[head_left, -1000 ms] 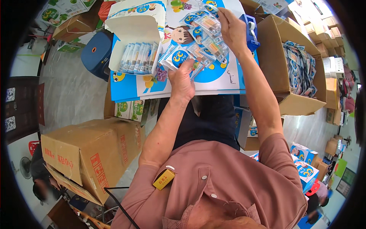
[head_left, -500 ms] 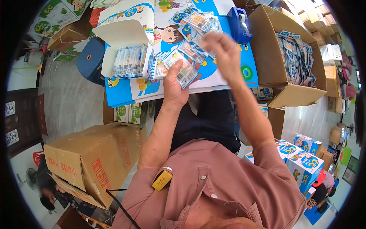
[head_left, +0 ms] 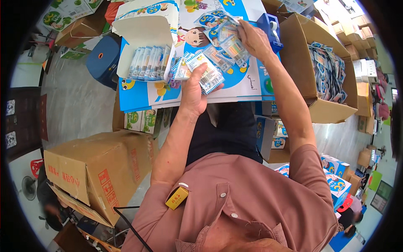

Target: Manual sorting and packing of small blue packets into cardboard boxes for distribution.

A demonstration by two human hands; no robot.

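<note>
My left hand (head_left: 194, 93) is closed round a few small clear sachets (head_left: 205, 74) with blue-striped ends, fanned out under the thumb. Farther off and to the right, my right hand (head_left: 257, 41) pinches the edge of another sachet (head_left: 231, 18), tilted up above a loose pile. Several loose sachets (head_left: 234, 49) lie between the hands on a printed blue and white sheet (head_left: 241, 86). Left of my left hand stands an open white carton (head_left: 128, 42), its flap raised, with a row of upright sachets (head_left: 149, 63) inside.
A blue tape dispenser (head_left: 268, 30) stands at the table's right side. Beyond it, a large open cardboard box (head_left: 294, 59) holds many sachets. A blue stool (head_left: 102, 63) is left of the table; a big carton (head_left: 113, 164) sits at lower left.
My right hand has moved away and slightly right, and now has a raised sachet at its fingertips. The left hand keeps its sachets. The whole view has shifted slightly.
</note>
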